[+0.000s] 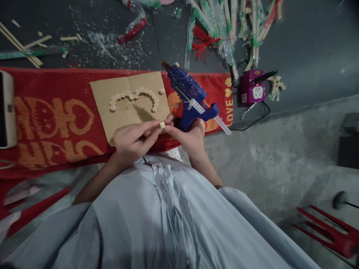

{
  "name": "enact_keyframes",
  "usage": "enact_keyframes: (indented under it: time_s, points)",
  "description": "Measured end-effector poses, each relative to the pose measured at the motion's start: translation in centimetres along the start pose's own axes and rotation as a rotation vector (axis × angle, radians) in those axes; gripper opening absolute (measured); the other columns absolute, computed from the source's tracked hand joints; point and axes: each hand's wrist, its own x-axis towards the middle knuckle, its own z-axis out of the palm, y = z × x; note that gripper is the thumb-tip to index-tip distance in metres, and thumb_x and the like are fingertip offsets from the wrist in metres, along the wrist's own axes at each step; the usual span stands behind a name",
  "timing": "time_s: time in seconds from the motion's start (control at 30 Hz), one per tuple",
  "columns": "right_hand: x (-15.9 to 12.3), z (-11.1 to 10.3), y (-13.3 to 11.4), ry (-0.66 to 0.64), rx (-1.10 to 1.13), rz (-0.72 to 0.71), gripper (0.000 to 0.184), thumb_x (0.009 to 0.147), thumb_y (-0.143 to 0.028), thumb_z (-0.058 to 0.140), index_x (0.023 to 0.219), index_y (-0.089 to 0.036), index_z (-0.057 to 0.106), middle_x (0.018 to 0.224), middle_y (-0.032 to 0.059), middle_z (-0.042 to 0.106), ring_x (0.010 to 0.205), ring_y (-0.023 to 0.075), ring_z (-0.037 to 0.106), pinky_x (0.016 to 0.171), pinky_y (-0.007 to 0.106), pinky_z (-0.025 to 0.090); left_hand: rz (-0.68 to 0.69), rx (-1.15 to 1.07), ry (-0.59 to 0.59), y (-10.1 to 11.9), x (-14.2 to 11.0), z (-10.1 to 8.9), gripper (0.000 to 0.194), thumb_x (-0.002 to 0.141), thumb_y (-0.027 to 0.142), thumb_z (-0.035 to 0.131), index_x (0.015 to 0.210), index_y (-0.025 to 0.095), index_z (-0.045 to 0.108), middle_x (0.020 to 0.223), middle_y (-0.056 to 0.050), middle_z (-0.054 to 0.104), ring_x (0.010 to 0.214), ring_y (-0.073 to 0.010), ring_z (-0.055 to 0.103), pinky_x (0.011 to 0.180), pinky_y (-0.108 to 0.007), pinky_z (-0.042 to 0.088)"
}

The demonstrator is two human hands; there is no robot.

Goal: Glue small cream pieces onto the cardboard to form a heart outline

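I see the left hand (129, 141) pinch a block (162, 125); the right hand (194, 139) touches it, gripping the glue gun (188, 85); it seems to need steadiness.

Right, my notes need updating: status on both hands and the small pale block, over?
Left hand, right hand: fingertips on pale block. Possible obstruction: blue plastic glue gun, in right hand, beside block. Curved pale cluster: on tan sheet.

Red towel (56, 123) lying open between white-framed device (10, 108) and brown paper (108, 121), ridge of pale pieces (134, 96) crossing the paper, blue glue gun (189, 87) blocking its right side, wrapped sticks (224, 26) crowding beyond.
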Motion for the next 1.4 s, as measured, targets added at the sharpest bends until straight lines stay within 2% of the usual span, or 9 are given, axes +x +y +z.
enact_keyframes:
  time_s: [0.2, 0.37, 0.6, 0.7, 0.87, 1.03, 1.2, 1.27, 1.4]
  points:
    - [0.1, 0.1, 0.1, 0.031, 0.015, 0.002, 0.057, 0.059, -0.062, 0.081, 0.098, -0.027, 0.057, 0.080, -0.0020, 0.065, 0.069, 0.0142, 0.064, 0.075, 0.033, 0.061, -0.035, -0.006, -0.008, 0.0, -0.1, -0.1, 0.016, 0.087, 0.037, 0.065, 0.095, 0.026, 0.074, 0.061, 0.003, 0.070, 0.050, -0.0082, 0.061, 0.047, -0.020, 0.044]
    - [0.1, 0.1, 0.1, -0.004, 0.027, -0.001, 0.050, 0.063, -0.060, 0.080, 0.092, -0.025, 0.059, 0.077, -0.0019, 0.065, 0.069, 0.0145, 0.066, 0.072, 0.031, 0.061, -0.097, -0.062, -0.026, -0.3, -0.2, -0.2, 0.019, 0.084, 0.043, 0.069, 0.090, 0.026, 0.074, 0.067, 0.002, 0.073, 0.055, -0.0097, 0.064, 0.051, -0.021, 0.047]
    - [0.2, 0.2, 0.2, -0.045, -0.020, -0.002, 0.045, 0.065, -0.060, 0.078, 0.083, -0.024, 0.059, 0.077, -0.0013, 0.065, 0.068, 0.0137, 0.064, 0.071, 0.031, 0.060, -0.014, -0.064, 0.068, -0.2, -0.1, -0.1, 0.019, 0.079, 0.034, 0.077, 0.094, 0.023, 0.074, 0.064, 0.003, 0.071, 0.049, -0.0069, 0.060, 0.050, -0.019, 0.047]
    - [0.2, 0.2, 0.6, -0.043, -0.038, 0.001, 0.043, 0.066, -0.060, 0.078, 0.080, -0.024, 0.059, 0.075, -0.0008, 0.066, 0.067, 0.0144, 0.064, 0.071, 0.032, 0.061, 0.037, -0.053, 0.077, -0.4, -0.3, 0.0, 0.019, 0.079, 0.030, 0.076, 0.098, 0.025, 0.074, 0.075, 0.001, 0.076, 0.058, -0.0095, 0.067, 0.054, -0.020, 0.050]
    - [0.4, 0.2, 1.2, -0.043, -0.040, -0.019, 0.042, 0.068, -0.058, 0.077, 0.091, -0.024, 0.063, 0.076, -0.0009, 0.067, 0.068, 0.0154, 0.065, 0.073, 0.032, 0.061, 0.083, 0.017, 0.048, -0.9, -0.5, 0.0, 0.018, 0.084, 0.034, 0.071, 0.100, 0.026, 0.075, 0.079, -0.001, 0.078, 0.062, -0.0134, 0.071, 0.055, -0.023, 0.052]
    - [0.4, 0.0, 1.3, -0.012, -0.033, -0.013, 0.048, 0.067, -0.063, 0.075, 0.092, -0.023, 0.064, 0.077, -0.0004, 0.069, 0.068, 0.0156, 0.066, 0.072, 0.032, 0.062, -0.084, 0.015, -0.005, -0.7, -0.7, 0.1, 0.016, 0.086, 0.039, 0.065, 0.093, 0.028, 0.075, 0.070, 0.001, 0.075, 0.055, -0.0102, 0.066, 0.054, -0.021, 0.051]
    - [-0.2, -2.5, 1.2, 0.009, 0.027, 0.029, 0.043, 0.078, -0.064, 0.065, 0.083, -0.022, 0.066, 0.070, 0.0014, 0.070, 0.059, 0.0156, 0.065, 0.056, 0.030, 0.059, -0.259, -0.175, 0.152, -1.3, -1.2, 1.0, 0.023, 0.082, 0.040, 0.069, 0.093, 0.021, 0.074, 0.060, 0.002, 0.066, 0.049, -0.0068, 0.056, 0.048, -0.018, 0.046]
    - [-0.6, -4.0, 1.1, -0.042, 0.007, 0.031, 0.039, 0.080, -0.061, 0.066, 0.082, -0.022, 0.068, 0.066, 0.0013, 0.069, 0.059, 0.0172, 0.066, 0.056, 0.031, 0.059, -0.329, -0.202, 0.213, -1.8, -1.3, 1.4, 0.025, 0.081, 0.043, 0.070, 0.091, 0.021, 0.074, 0.057, 0.004, 0.061, 0.048, -0.0065, 0.053, 0.048, -0.018, 0.045]
    - [-1.5, -6.3, 1.1, -0.177, -0.113, -0.045, 0.037, 0.084, -0.055, 0.063, 0.073, -0.020, 0.069, 0.066, 0.0025, 0.069, 0.057, 0.0150, 0.063, 0.053, 0.028, 0.054, -0.420, -0.191, 0.250, -2.5, -1.3, 1.7, 0.027, 0.080, 0.046, 0.069, 0.089, 0.021, 0.073, 0.056, 0.004, 0.057, 0.049, -0.0070, 0.052, 0.047, -0.019, 0.045]
